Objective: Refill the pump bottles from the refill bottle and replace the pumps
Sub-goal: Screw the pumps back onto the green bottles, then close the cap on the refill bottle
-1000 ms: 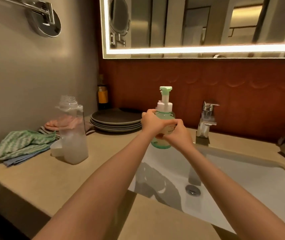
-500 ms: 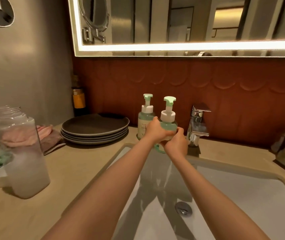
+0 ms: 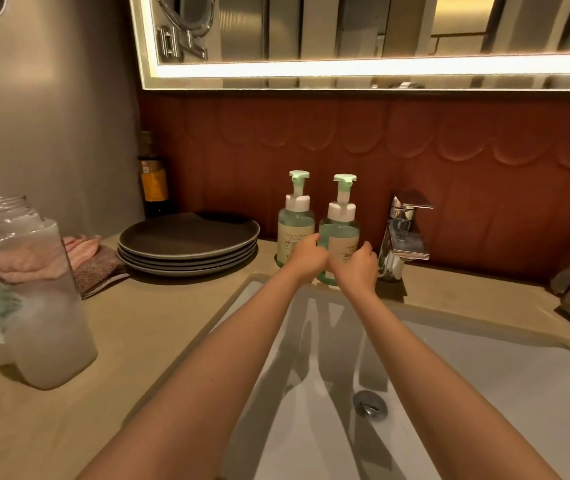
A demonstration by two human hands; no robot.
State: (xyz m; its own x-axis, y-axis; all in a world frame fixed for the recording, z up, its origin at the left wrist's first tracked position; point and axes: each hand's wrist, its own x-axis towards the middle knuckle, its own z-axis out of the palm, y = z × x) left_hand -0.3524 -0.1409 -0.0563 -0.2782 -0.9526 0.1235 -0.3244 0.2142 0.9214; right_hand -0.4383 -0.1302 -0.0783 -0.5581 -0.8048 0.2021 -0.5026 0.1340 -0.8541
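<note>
- Head view: both your hands are far out over the sink (image 3: 484, 375), at the back edge of the counter (image 3: 138, 323).
- Your left hand (image 3: 306, 258) wraps its fingers round the left side of the right pump bottle (image 3: 339, 233).
- Your right hand (image 3: 358, 268) curls its fingers against the right side of the same bottle, low down. I cannot tell how tight that hold is.
- This bottle stands straight up, with its long side going up and down. Its green pump (image 3: 344, 188) is on top.
- Your hands hide the bottom of the bottle, so I cannot tell if it sits flat on the counter yet.
- The left pump bottle (image 3: 295, 230) is just beside it, to the left, with its pump on too. The tap (image 3: 403, 233) is just to the right.
- The bottle is between your two hands, just past your fingers. Both hands are equally close to it.
- Both arms reach out long and straight, and meet at the bottle.
- The refill bottle (image 3: 34, 306) is well apart, near you on the left, with its top open.
- I think the next move is to let go softly, so the bottle does not tip into the sink.
</note>
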